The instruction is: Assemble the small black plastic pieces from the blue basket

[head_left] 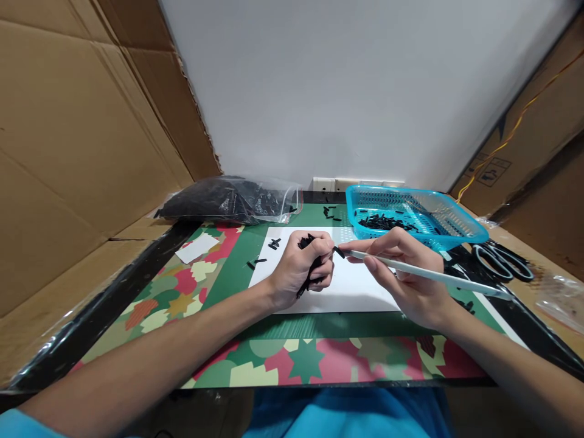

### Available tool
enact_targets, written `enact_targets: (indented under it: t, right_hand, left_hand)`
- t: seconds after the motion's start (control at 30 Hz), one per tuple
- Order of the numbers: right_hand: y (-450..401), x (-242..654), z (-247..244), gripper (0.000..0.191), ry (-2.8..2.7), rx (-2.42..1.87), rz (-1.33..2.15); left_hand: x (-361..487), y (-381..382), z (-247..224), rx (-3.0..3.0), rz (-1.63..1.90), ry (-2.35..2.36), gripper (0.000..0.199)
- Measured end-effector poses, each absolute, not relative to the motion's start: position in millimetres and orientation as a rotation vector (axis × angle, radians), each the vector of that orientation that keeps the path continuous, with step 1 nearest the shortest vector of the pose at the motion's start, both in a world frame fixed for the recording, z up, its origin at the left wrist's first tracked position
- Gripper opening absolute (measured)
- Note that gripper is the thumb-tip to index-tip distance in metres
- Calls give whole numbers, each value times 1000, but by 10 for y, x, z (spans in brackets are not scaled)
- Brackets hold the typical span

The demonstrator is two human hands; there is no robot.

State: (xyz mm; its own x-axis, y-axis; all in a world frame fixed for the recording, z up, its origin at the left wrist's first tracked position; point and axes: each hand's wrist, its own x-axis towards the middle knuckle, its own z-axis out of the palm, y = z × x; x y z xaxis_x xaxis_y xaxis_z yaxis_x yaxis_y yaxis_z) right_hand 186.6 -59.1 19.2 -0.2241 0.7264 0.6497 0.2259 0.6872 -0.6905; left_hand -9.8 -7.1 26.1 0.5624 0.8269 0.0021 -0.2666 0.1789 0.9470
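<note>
My left hand is closed round a bunch of small black strips, their ends poking out above and below the fist. Pinched at its thumb and fingertip is one more black strip. A long, slim white tool lies in my right hand, held like a pen with its tip against that strip. I cannot tell exactly what kind of tool it is. Both hands are over a white sheet of paper, where a few black strips rest near its upper left.
A blue plastic basket with many black pieces stands at the back right, beside scissors. A clear bag of black material lies at the back left. Loose strips and a white paper scrap lie on the patterned green mat.
</note>
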Motion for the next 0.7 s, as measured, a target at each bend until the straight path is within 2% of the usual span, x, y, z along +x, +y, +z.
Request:
enact_targets:
  t: [0.23,0.6,0.7]
  right_hand:
    - [-582,1875,185,9,-1865,-792,448]
    - [-509,1865,31,17,-2214,-686,-532]
    - [-520,1827,28,17,-2224,-675,-710]
  left_hand:
    - [-95,-68,231,1167,855,599,38]
    - [-50,-86,226,1123,837,664,37]
    - [-39,-120,257,1027,790,726,37]
